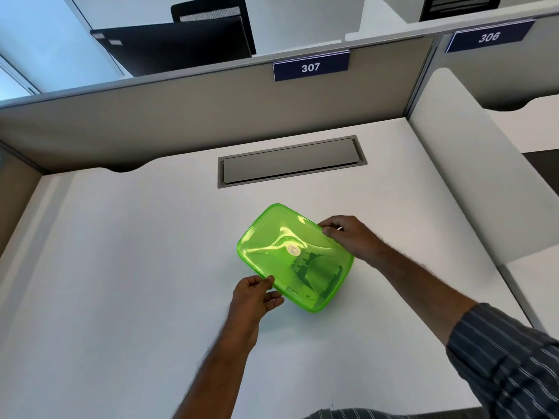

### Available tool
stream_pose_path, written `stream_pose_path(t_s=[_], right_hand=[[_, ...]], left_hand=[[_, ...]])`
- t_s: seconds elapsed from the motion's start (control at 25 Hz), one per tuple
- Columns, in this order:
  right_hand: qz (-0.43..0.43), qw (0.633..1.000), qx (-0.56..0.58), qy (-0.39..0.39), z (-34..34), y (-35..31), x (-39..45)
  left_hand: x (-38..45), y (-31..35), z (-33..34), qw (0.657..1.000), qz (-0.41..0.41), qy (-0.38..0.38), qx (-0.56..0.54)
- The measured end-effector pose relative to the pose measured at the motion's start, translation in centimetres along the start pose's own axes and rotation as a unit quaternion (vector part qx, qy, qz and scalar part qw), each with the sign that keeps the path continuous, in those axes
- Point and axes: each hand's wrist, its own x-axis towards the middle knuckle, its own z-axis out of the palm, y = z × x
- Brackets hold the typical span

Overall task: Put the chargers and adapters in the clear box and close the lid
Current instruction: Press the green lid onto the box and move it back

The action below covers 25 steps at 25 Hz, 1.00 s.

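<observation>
A translucent green lid (pixel 281 240) lies over the clear box (pixel 332 293) in the middle of the white desk (pixel 121 267). Dark chargers and adapters (pixel 314 276) show blurred through the lid, inside the box. My left hand (pixel 252 297) pinches the lid's near left edge between thumb and fingers. My right hand (pixel 351 237) grips the lid's far right edge with curled fingers. Whether the lid is pressed fully onto the box cannot be told.
A grey cable flap (pixel 290 161) is set into the desk behind the box. Beige partition walls (pixel 181 116) close the desk at the back and left, a white side panel (pixel 472 164) on the right. A blue sign (pixel 311 67) reads 307.
</observation>
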Motion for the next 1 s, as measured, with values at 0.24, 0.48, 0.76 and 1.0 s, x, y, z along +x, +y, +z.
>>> stream_pose_path(t_s=[0.24, 0.48, 0.76, 1.0], right_hand=[[-0.066, 0.992, -0.106, -0.024, -1.3, -2.4, 5.1], [-0.098, 0.978, -0.182, -0.036, -1.6, -4.1, 11.3], [-0.126, 0.960, -0.247, -0.035, -1.9, -6.3, 17.9], [-0.112, 0.951, -0.286, -0.042, -1.6, -7.6, 21.3]], left_hand=[[1.8, 0.6, 2.0, 0.998, -0.004, -0.006, -0.054], [4.7, 2.1, 4.0, 0.995, -0.008, -0.031, -0.093], [8.7, 4.6, 6.5, 0.989, -0.011, -0.040, -0.139], [11.7, 6.2, 8.0, 0.984, -0.023, -0.022, -0.175]])
